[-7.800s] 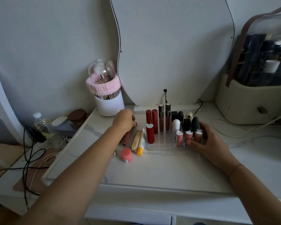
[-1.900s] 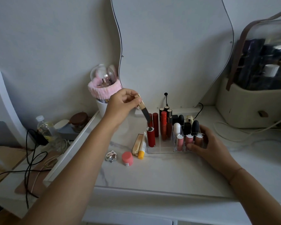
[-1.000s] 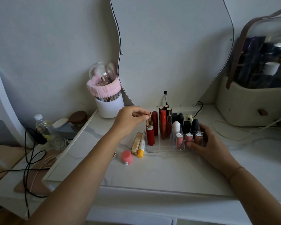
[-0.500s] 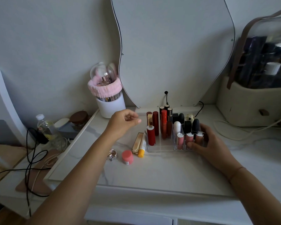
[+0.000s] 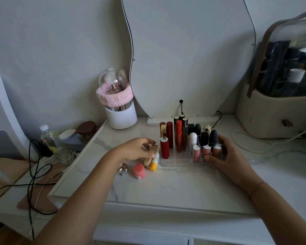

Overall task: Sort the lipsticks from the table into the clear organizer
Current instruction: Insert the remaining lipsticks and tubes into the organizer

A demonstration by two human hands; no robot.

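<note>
Seen from above, on a white marbled table [image 5: 175,184]: a clear organizer [image 5: 177,160] set in front of a wavy-edged mirror [image 5: 187,55], already stocked with upright lipsticks. Dark red tubes and a gold-capped lipstick [image 5: 163,131] in the left compartments, a bright red-orange tube [image 5: 178,135] at centre, black and white bullet-shaped cases further right, three pink glosses [image 5: 206,151] along the front right.

Left hand [image 5: 136,150] lowered onto the table just left of the organizer, fingers curled down over a beige-gold lipstick [image 5: 148,159] lying flat; whether clamped on it or only touching it, cannot tell. Beside that lipstick and touching it, a white tube with a yellow cap [image 5: 154,163], also lying flat against the organizer's left wall.

Right hand [image 5: 224,156] spread open against the organizer's front right corner, fingers wrapped around the wall by the pink glosses.

Near the left wrist, a small pink jar [image 5: 139,171] and a silver trinket [image 5: 123,168]. At the back left, a white brush holder [image 5: 121,115] ringed by a pink headband. Off the table's left edge, a plastic bottle [image 5: 48,137] and black cables.
</note>
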